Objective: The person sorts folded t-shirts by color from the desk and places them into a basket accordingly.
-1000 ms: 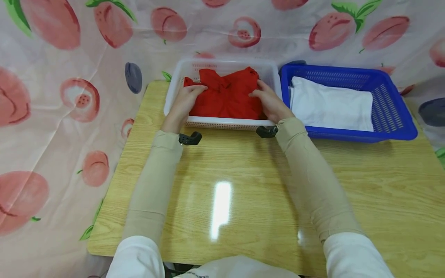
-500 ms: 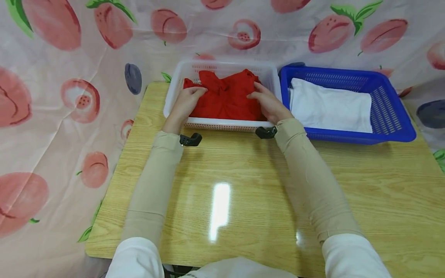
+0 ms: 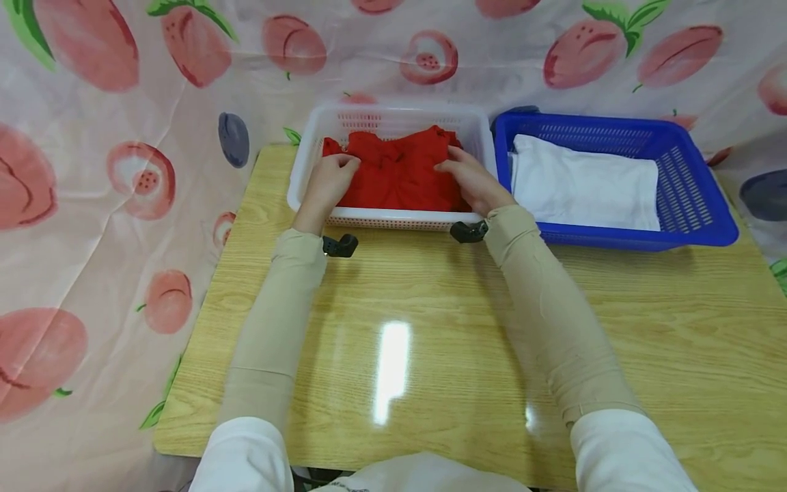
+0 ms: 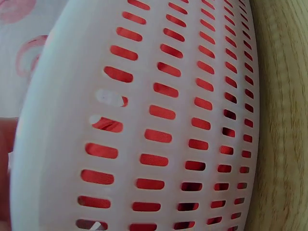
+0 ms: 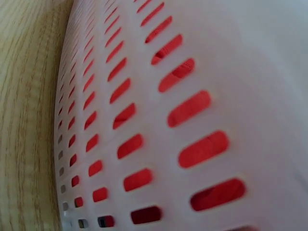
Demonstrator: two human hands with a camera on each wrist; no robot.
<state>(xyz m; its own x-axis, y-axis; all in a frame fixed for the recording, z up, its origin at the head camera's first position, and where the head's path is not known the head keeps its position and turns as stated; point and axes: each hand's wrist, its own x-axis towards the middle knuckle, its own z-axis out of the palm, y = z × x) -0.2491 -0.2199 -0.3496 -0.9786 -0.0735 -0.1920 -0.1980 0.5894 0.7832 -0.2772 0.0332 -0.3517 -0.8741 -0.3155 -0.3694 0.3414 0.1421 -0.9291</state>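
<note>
A red garment (image 3: 396, 181), its exact kind unclear, lies bunched inside a white perforated basket (image 3: 393, 215) in the head view. My left hand (image 3: 328, 183) pinches the garment's left side between thumb and fingers. At the right side, my right hand (image 3: 476, 179) has its thumb on top of the cloth and its fingers bent over the edge, partly hidden. In the left wrist view, the basket wall (image 4: 144, 122) fills most of the picture, with red cloth behind its slots. Likewise, the right wrist view holds mostly basket wall (image 5: 159, 115) with red showing through.
Beside the white basket, on the right, stands a blue basket (image 3: 695, 239) with a folded white cloth (image 3: 584, 184) in it. Both rest on a wooden table (image 3: 467, 355). A fruit-patterned curtain (image 3: 369, 61) hangs close behind and along the left.
The garment's raised back-left part has sunk lower and flatter. My left hand has shifted slightly at its side, while my right hand has moved slightly left.
</note>
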